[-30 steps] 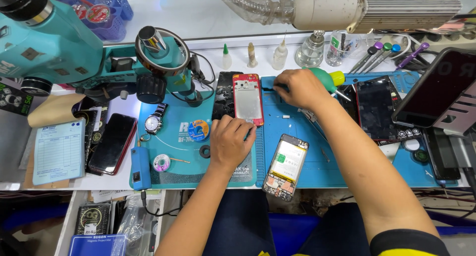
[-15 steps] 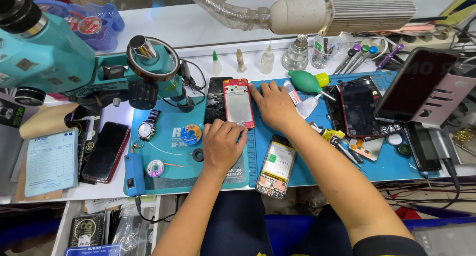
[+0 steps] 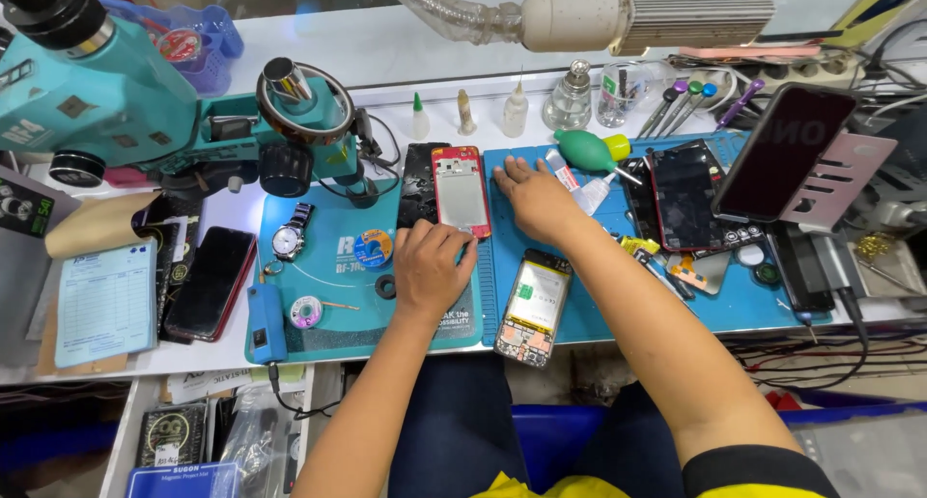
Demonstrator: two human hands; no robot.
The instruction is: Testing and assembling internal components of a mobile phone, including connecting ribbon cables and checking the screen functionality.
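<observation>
Left hand's grip [image 3: 432,266] touches red phone frame [image 3: 462,191]; right hand [image 3: 536,201] rests flat beside.

View: a single head-worn camera, no second view for overlap.
Direction: aimed steeply down and forward over the blue work mat [image 3: 599,305].
Nearness: forearms are seen close; the bench's far edge is reached.
Framing: microscope [image 3: 116,102] at left, lamp [image 3: 637,15] overhead.

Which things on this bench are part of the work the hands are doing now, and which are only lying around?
In hand:
- left hand, at the lower edge of the red phone frame
- right hand, flat on the blue mat beside that frame
- black panel, next to the frame

Lying about:
- opened phone
- wristwatch
- green blower
- microscope
- small bottles
</observation>
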